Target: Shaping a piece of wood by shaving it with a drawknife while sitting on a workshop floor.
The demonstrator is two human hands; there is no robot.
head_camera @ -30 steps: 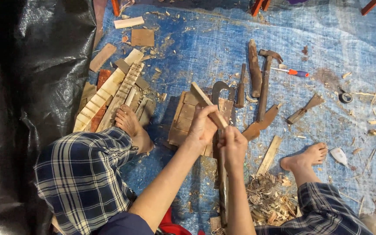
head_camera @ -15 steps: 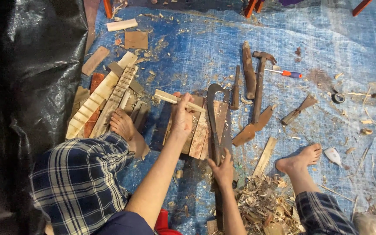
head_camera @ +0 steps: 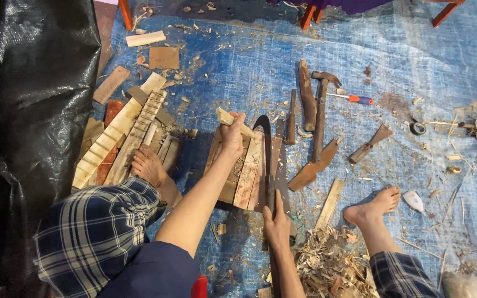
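Note:
I sit on a blue tarp (head_camera: 238, 66) with both bare feet out. My left hand (head_camera: 232, 134) grips a short pale wooden stick (head_camera: 228, 120), held over a slatted wooden board (head_camera: 244, 174) lying between my legs. My right hand (head_camera: 277, 218) is closed around the handle of a curved, dark-bladed knife (head_camera: 264, 132), whose blade arches up beside the stick over the board's right side.
Notched wooden strips (head_camera: 122, 138) lie by my left foot (head_camera: 149, 165). A hammer (head_camera: 321, 110), a chisel-like tool (head_camera: 292, 117), a wooden handle (head_camera: 307, 95) and an orange-handled screwdriver (head_camera: 354, 99) lie beyond the board. Shavings (head_camera: 327, 265) pile near my right foot (head_camera: 374, 207). Black plastic sheet (head_camera: 28, 110) covers the left.
My left hand moved left with the stick, from beside my right hand to the board's top left. My right hand drew back toward me along the knife handle.

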